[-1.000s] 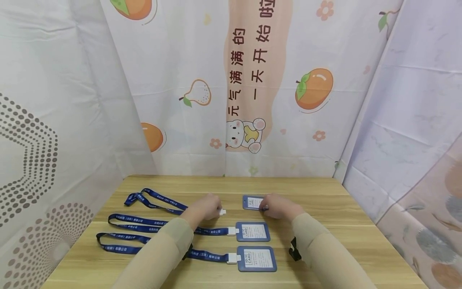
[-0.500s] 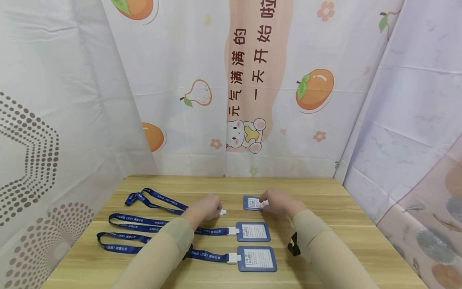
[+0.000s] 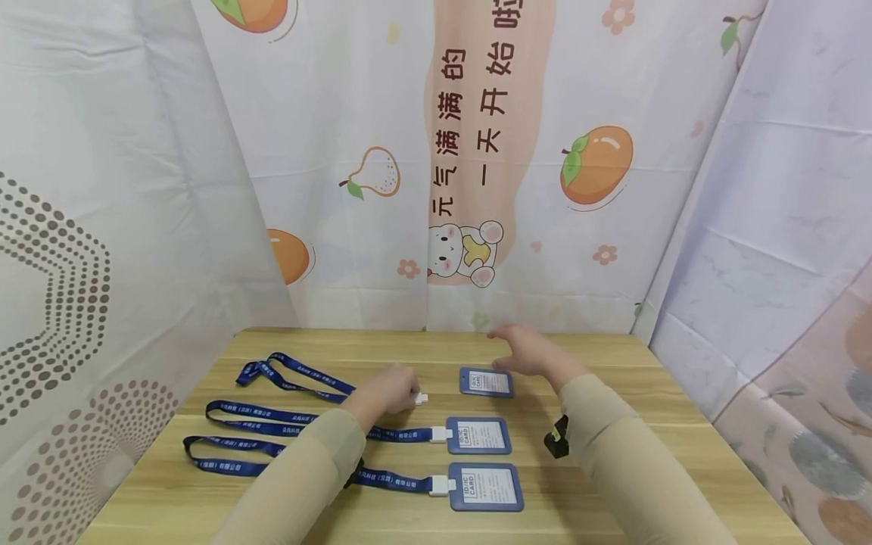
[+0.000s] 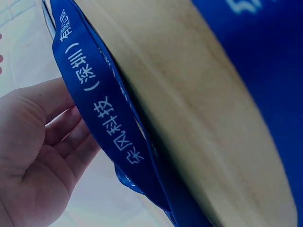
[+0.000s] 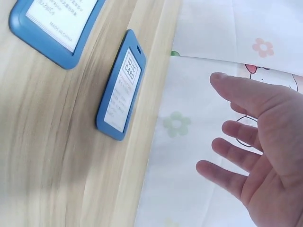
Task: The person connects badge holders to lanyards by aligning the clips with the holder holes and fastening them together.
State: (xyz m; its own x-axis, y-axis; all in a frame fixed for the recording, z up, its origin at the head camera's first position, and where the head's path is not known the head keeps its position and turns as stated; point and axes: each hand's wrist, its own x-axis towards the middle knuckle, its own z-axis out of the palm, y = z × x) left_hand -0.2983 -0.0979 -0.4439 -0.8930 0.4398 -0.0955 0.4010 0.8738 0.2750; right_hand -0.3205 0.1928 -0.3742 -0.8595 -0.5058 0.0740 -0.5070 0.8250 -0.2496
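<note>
In the head view my left hand (image 3: 391,390) grips the farthest blue lanyard (image 3: 316,376) near its end. A white clip (image 3: 422,398) pokes out past the fingers, pointing right. The left wrist view has blue printed strap (image 4: 97,101) running in front of the curled fingers, partly hiding them. Over the back of the table hovers my right hand (image 3: 534,352), its fingers spread and holding nothing. Just below it lies the farthest blue card holder (image 3: 487,382), flat and apart from the clip. The right wrist view also has this holder (image 5: 122,87) clear of the hand.
Two more lanyards lie nearer on the wooden table (image 3: 613,454). Their clips join a middle card holder (image 3: 479,436) and a near card holder (image 3: 486,487). A printed curtain (image 3: 368,250) hangs behind the table's back edge.
My right hand has let go of the farthest card holder and lifted up and away, its fingers spreading. The left hand stays in place with the lanyard.
</note>
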